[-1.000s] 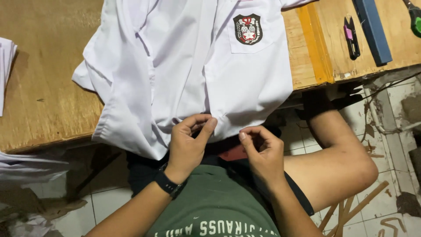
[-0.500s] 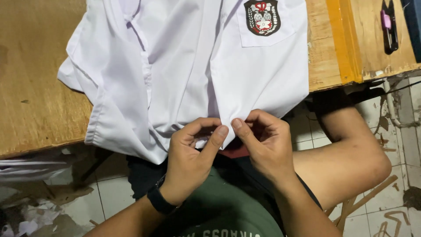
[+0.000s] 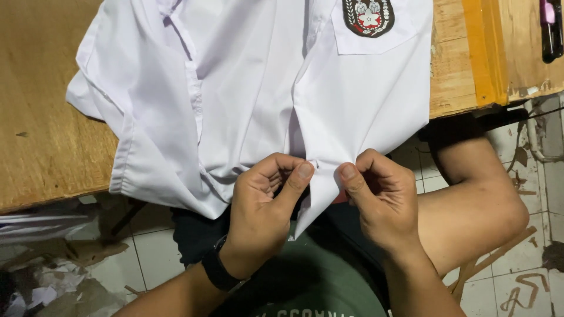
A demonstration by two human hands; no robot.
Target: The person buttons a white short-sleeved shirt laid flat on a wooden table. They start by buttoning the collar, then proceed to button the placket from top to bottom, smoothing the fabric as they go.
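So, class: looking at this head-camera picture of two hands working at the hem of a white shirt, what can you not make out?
- Head view: the white shirt has its collar cut off by the top edge.
- Between the left hand and right hand, the thumbs and fabric hide anything pinched there.
- A reddish thing is mostly hidden behind the right hand.
- The dark tool on the wooden table is cut off at the top.

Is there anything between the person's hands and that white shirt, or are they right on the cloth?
Nothing visible is in the way. The left hand and the right hand both pinch the lower front edge of the white shirt directly, where it hangs over the edge of the wooden table.
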